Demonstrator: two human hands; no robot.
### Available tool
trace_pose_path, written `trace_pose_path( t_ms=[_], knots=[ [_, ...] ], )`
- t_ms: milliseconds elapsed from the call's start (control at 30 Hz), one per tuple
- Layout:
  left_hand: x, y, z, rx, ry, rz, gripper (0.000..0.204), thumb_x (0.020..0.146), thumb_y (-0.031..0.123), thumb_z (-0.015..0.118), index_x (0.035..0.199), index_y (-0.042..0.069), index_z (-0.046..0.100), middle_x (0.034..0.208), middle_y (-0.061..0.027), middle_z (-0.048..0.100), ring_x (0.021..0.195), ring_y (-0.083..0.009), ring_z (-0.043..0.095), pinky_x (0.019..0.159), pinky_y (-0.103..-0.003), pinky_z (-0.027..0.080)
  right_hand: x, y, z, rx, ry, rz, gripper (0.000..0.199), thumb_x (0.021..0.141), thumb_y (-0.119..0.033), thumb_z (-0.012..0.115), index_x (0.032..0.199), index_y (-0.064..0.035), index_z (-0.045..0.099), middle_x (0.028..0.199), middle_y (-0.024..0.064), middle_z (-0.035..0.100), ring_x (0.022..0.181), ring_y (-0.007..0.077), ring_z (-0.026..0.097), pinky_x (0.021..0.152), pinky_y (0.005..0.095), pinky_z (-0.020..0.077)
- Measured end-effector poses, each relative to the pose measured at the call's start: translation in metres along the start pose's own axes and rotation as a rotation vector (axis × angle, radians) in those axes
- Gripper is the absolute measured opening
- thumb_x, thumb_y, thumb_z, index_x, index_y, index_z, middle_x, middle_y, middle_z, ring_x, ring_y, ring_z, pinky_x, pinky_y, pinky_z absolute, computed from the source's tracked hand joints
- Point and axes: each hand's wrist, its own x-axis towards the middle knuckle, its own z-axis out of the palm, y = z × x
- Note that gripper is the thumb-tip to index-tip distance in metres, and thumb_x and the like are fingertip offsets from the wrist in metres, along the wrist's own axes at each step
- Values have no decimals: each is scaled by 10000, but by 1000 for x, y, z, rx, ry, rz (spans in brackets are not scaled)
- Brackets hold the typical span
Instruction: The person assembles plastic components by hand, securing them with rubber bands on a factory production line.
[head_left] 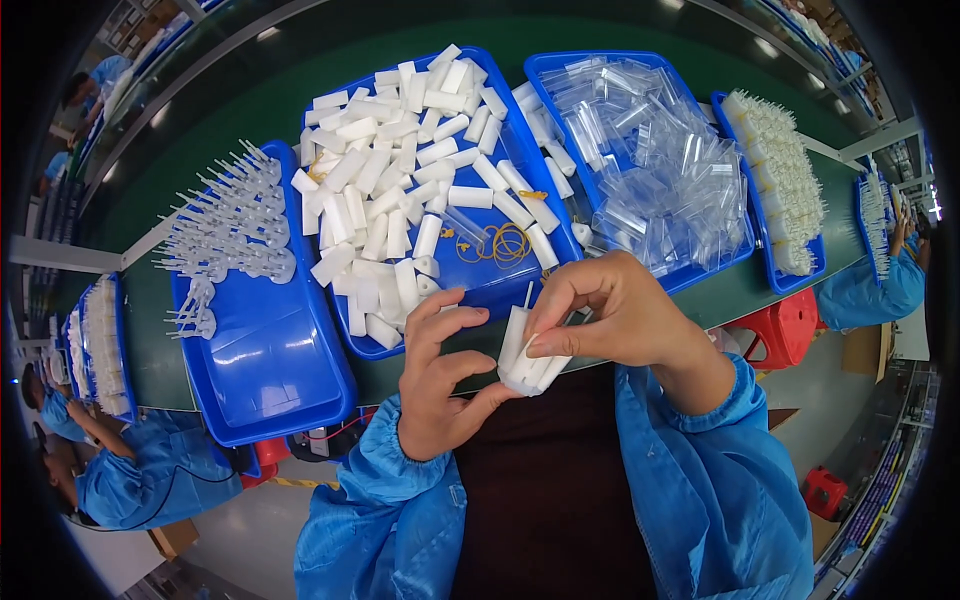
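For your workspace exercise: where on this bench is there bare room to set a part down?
The near half of the left blue tray is bare, below the white nozzle pieces. A little floor shows by the rubber bands in the middle tray. The clear-sleeve tray and far-right tray are crowded.

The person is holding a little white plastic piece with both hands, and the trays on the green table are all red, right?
Not quite. The trays are blue, not red, as the head view shows. The rest holds: the left hand and the right hand both hold the small white plastic piece, and the trays stand on the green table.
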Motion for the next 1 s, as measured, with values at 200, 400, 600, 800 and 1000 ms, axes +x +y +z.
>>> trace_pose_path(
  t_ms=[200,400,600,800,1000],
  knots=[
    [16,14,8,-716,-88,-283,407,773,75,665,1108,33,438,1271,-220,375,1171,-355,430,944,-431,372,-6,-4,7,-39,197,-120,142,716,2,728,821,-1,632,843,112,643,779,145,633,694,242,500],
    [15,10,28,-219,-121,-170,313,812,98,622,1057,6,451,1233,-261,390,1108,-355,454,891,-391,389,-11,4,17,-200,283,-161,176,724,-32,732,848,12,615,856,89,582,765,126,617,662,225,513],
    [20,8,34,-46,-74,-69,304,691,6,650,941,24,478,1259,-244,387,1021,-343,525,820,-390,457,-19,3,17,-308,270,-174,224,713,-62,746,888,4,624,860,83,592,793,141,615,675,249,518],
    [18,6,34,-329,41,-174,226,711,-15,634,917,18,547,1292,-204,368,1035,-268,531,855,-355,435,-1,-15,-44,-689,475,-269,211,715,-53,705,911,-19,634,788,86,614,722,153,627,638,258,491],
    [16,2,28,-497,68,-280,217,786,23,583,1004,25,581,1306,-154,373,1058,-212,496,883,-305,395,54,-20,-110,-1257,664,27,240,747,-185,664,943,-57,613,893,134,647,772,264,642,670,362,503]
  ],
)
